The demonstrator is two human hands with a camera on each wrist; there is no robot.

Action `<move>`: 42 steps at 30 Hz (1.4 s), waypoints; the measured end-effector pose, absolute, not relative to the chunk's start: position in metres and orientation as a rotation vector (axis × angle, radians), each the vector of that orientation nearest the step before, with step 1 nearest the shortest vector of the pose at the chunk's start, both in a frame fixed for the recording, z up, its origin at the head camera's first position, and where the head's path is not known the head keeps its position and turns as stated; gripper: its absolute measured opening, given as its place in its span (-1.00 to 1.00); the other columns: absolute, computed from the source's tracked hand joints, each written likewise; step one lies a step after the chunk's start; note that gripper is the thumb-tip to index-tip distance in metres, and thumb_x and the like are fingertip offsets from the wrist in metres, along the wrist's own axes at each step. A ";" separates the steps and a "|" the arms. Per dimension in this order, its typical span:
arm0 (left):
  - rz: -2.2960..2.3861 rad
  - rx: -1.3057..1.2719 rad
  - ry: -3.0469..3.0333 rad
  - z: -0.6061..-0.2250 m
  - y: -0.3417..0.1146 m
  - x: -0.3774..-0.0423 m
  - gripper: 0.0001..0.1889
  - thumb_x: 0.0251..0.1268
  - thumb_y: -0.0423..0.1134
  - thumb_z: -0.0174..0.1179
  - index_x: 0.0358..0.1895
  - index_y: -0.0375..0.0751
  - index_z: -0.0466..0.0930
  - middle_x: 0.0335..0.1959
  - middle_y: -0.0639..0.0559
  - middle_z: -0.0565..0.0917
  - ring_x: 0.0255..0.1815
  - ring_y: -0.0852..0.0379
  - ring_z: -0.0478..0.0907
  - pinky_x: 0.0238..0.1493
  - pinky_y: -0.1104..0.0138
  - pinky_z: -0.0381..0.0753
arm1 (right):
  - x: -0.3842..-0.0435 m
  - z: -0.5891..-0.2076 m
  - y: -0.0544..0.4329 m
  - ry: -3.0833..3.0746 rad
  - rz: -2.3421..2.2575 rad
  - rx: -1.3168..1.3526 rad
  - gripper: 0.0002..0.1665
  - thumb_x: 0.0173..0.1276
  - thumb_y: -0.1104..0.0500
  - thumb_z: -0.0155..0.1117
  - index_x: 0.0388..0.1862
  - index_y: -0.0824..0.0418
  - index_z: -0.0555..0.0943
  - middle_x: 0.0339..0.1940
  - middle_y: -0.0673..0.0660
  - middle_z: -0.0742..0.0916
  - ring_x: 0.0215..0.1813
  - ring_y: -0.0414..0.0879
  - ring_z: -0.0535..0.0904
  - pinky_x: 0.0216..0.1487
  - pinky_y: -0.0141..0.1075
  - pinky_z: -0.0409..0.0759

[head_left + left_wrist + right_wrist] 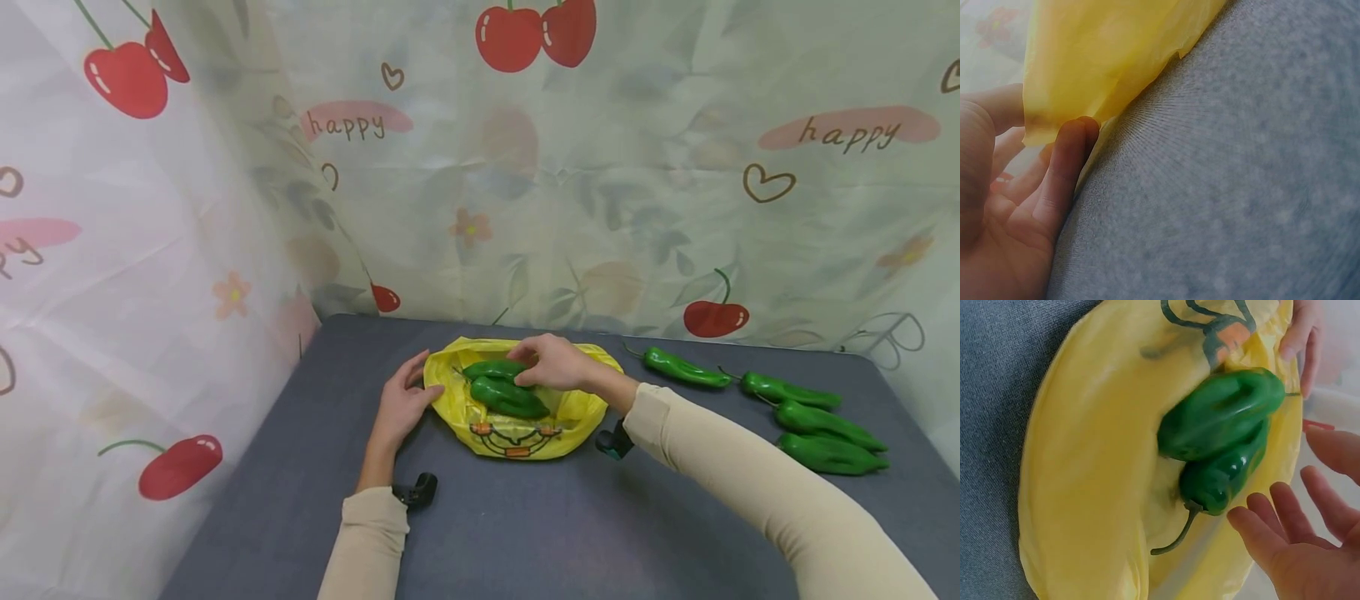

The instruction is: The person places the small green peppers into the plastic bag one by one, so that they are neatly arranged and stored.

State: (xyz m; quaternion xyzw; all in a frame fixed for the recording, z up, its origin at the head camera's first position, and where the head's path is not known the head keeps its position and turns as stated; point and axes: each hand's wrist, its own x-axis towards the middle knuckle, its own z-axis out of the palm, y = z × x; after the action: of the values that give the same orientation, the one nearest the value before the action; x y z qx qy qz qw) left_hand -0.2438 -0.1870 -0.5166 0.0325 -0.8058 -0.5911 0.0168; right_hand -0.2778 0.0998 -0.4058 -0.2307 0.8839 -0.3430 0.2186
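A yellow plastic bag (517, 437) with a printed cartoon face lies open on the table. Two green peppers (510, 397) rest side by side in its mouth, and a thin curved stem shows on one in the right wrist view. At the bag's left rim, my left hand (402, 404) pinches the plastic (1097, 62) between thumb and fingers. My right hand (558, 362) hovers over the peppers' right end. Seen from the right wrist, its fingers (1291, 509) are spread and loosely bent, apart from the peppers (1222, 415), holding nothing.
Several more green peppers (825, 423) lie on the dark grey table (525, 533) to the right, beyond my right forearm. Printed cloth (562, 208) with cherries hangs behind the table and along its left side.
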 end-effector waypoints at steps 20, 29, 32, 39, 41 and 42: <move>-1.855 0.098 -2.487 -0.521 -0.187 -0.244 -0.28 0.30 -0.17 0.36 0.52 0.17 0.34 0.41 -0.14 0.52 -0.36 0.13 0.63 -0.17 0.31 0.59 | -0.262 -0.403 0.092 2.995 -0.482 -1.014 -0.15 0.52 -0.25 0.13 0.62 0.10 0.23 0.60 0.31 0.28 0.58 0.31 0.24 0.54 0.25 0.22; -1.876 0.090 -2.485 -0.519 -0.188 -0.246 -0.29 0.30 -0.13 0.37 0.52 0.19 0.35 0.40 -0.12 0.53 -0.36 0.14 0.63 -0.16 0.31 0.59 | -0.262 -0.407 0.099 3.045 -0.368 -0.946 -0.04 0.48 -0.41 0.04 0.69 -0.03 0.10 0.70 0.25 0.08 0.67 0.31 0.02 0.56 0.39 -0.03; -1.883 0.088 -2.487 -0.517 -0.188 -0.247 -0.28 0.30 -0.11 0.38 0.52 0.22 0.34 0.42 -0.12 0.52 -0.36 0.14 0.63 -0.15 0.31 0.59 | -0.262 -0.408 0.105 3.047 -0.356 -0.908 -0.02 0.47 -0.44 0.00 0.70 -0.08 0.04 0.72 0.22 0.01 0.69 0.32 -0.05 0.57 0.40 -0.09; -1.887 0.114 -2.493 -0.517 -0.188 -0.245 -0.27 0.30 -0.14 0.38 0.53 0.18 0.33 0.41 -0.10 0.52 -0.38 0.13 0.63 -0.15 0.31 0.60 | -0.261 -0.414 0.120 3.068 -0.324 -0.828 0.00 0.46 -0.50 -0.07 0.72 -0.15 -0.03 0.75 0.17 -0.10 0.72 0.30 -0.16 0.57 0.41 -0.17; -1.884 0.110 -2.492 -0.518 -0.189 -0.245 -0.28 0.30 -0.14 0.38 0.53 0.16 0.34 0.40 -0.10 0.54 -0.37 0.13 0.64 -0.14 0.31 0.60 | -0.261 -0.416 0.125 3.078 -0.322 -0.815 -0.01 0.46 -0.50 -0.08 0.72 -0.14 -0.02 0.75 0.17 -0.11 0.72 0.30 -0.16 0.57 0.42 -0.17; -1.883 0.109 -2.492 -0.519 -0.189 -0.245 -0.27 0.30 -0.15 0.38 0.53 0.16 0.34 0.40 -0.10 0.54 -0.36 0.13 0.65 -0.14 0.31 0.60 | -0.260 -0.417 0.127 3.084 -0.326 -0.810 -0.01 0.46 -0.49 -0.07 0.71 -0.14 -0.01 0.75 0.17 -0.10 0.72 0.30 -0.16 0.57 0.42 -0.17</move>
State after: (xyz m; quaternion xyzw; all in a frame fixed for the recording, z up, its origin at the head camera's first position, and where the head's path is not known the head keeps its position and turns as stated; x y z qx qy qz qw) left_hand -0.2450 -0.1886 -0.5188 0.0348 -0.7972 -0.6026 0.0081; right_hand -0.2603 0.1275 -0.4171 -0.2527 0.9617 -0.1017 -0.0317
